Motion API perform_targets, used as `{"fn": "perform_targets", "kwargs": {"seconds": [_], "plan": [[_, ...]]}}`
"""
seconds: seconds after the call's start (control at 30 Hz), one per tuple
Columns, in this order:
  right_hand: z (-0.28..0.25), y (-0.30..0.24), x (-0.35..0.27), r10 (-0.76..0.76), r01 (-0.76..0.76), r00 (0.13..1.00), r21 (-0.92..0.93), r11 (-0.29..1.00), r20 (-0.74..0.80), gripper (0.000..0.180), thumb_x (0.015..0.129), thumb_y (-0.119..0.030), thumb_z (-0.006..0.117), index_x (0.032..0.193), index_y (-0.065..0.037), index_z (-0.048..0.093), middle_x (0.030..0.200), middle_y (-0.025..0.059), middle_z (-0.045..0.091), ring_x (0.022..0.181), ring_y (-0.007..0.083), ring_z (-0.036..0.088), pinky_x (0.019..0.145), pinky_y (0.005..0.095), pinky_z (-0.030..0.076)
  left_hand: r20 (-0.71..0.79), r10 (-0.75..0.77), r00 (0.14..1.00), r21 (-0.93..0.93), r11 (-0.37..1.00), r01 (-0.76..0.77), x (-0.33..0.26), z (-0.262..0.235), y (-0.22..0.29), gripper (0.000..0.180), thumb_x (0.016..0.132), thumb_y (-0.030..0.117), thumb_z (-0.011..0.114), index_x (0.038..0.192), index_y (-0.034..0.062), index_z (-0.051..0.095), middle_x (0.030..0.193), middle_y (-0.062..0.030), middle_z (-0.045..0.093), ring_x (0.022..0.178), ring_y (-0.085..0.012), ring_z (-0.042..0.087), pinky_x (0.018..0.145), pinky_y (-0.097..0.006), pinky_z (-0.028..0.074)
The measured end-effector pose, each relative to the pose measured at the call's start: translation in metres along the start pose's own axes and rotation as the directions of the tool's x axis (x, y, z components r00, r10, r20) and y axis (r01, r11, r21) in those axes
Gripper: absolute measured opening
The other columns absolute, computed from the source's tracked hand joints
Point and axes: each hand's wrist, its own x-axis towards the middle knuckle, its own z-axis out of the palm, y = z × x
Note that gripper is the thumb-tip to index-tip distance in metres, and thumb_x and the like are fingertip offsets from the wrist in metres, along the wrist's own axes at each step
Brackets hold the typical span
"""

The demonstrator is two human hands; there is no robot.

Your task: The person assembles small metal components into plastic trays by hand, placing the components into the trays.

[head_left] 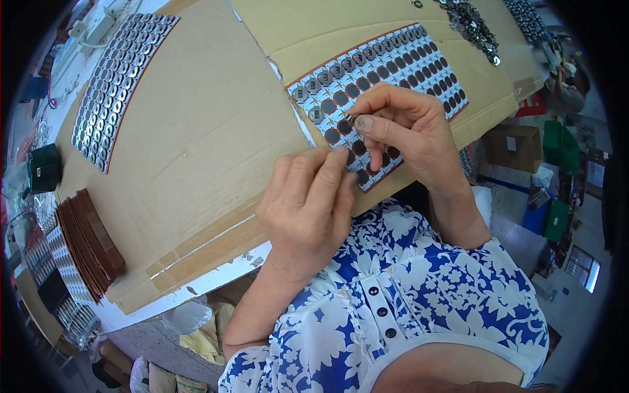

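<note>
The right hand (400, 124) pinches a small dark metal piece (349, 118) between thumb and forefinger, holding it just above a sheet of round parts (386, 72) that lies on the cardboard (196, 131) covering the desk (196, 288). The sheet is a grid of pale squares with dark round spots; some squares toward its far left carry silvery discs, the rest show bare dark spots. The left hand (308, 203) sits at the near edge of that sheet, fingers curled together with the tips touching its near corner; whether it holds anything cannot be told. To the far left lies a second sheet (121, 78), filled with silvery discs. At the left edge of the desk sits a stack of brown sheets (88, 242). A heap of loose metal pieces (468, 26) lies at the far right.
</note>
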Motion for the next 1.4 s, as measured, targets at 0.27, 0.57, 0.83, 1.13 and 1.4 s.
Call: {"fn": "perform_targets", "kwargs": {"seconds": [0.27, 0.57, 0.83, 1.13, 1.4], "plan": [[0.004, -0.003, 0.014, 0.076, -0.074, 0.997, 0.136, 0.988, -0.007, 0.020, 0.110, -0.006, 0.070, 0.127, 0.003, 0.075, 0.079, 0.0019, 0.072, 0.061, 0.0047, 0.067, 0.055, 0.0190, 0.055, 0.216, 0.137, 0.967, 0.146, 0.975, -0.171, 0.001, 0.004, 0.001, 0.060, 0.077, 0.026, 0.091, 0.125, -0.0056, 0.076, 0.138, -0.0231, 0.071, 0.129, -0.0409, 0.066, 0.105, -0.055, 0.049], [0.003, 0.007, 0.032, -0.160, 0.126, 0.986, -0.436, 0.891, -0.043, 0.013, 0.104, -0.004, 0.073, 0.114, 0.003, 0.078, 0.076, 0.0025, 0.071, 0.062, 0.0049, 0.063, 0.056, 0.0231, 0.052, 0.192, 0.159, 0.969, 0.149, 0.971, -0.189, 0.001, 0.007, -0.001, 0.055, 0.081, 0.022, 0.090, 0.125, -0.0074, 0.075, 0.138, -0.0247, 0.071, 0.129, -0.0417, 0.066, 0.106, -0.056, 0.049], [0.005, 0.001, 0.038, -0.284, 0.260, 0.957, -0.581, 0.771, 0.051, 0.014, 0.096, 0.000, 0.076, 0.110, 0.002, 0.079, 0.082, 0.0063, 0.075, 0.067, 0.0069, 0.064, 0.060, 0.0260, 0.052, 0.211, 0.145, 0.967, 0.137, 0.975, -0.176, 0.000, 0.006, -0.002, 0.055, 0.081, 0.021, 0.089, 0.125, -0.0079, 0.075, 0.140, -0.0253, 0.070, 0.135, -0.0453, 0.062, 0.110, -0.061, 0.047], [0.007, 0.000, 0.037, -0.263, 0.218, 0.965, -0.605, 0.765, 0.015, 0.011, 0.095, 0.000, 0.079, 0.105, 0.001, 0.077, 0.084, 0.0075, 0.076, 0.066, 0.0119, 0.068, 0.060, 0.0284, 0.055, 0.220, 0.117, 0.968, 0.162, 0.975, -0.154, 0.002, 0.003, 0.004, 0.052, 0.083, 0.022, 0.089, 0.124, -0.0063, 0.076, 0.141, -0.0219, 0.070, 0.137, -0.0474, 0.059, 0.112, -0.067, 0.044], [0.010, 0.004, 0.038, -0.419, 0.350, 0.905, -0.687, 0.637, 0.073, 0.009, 0.093, -0.001, 0.078, 0.100, 0.000, 0.072, 0.087, 0.0101, 0.072, 0.072, 0.0224, 0.073, 0.066, 0.0354, 0.056, 0.233, 0.054, 0.971, 0.180, 0.979, -0.098, 0.004, 0.001, 0.006, 0.058, 0.078, 0.023, 0.097, 0.130, 0.0038, 0.079, 0.144, -0.0153, 0.074, 0.144, -0.0443, 0.060, 0.117, -0.066, 0.042]]}}
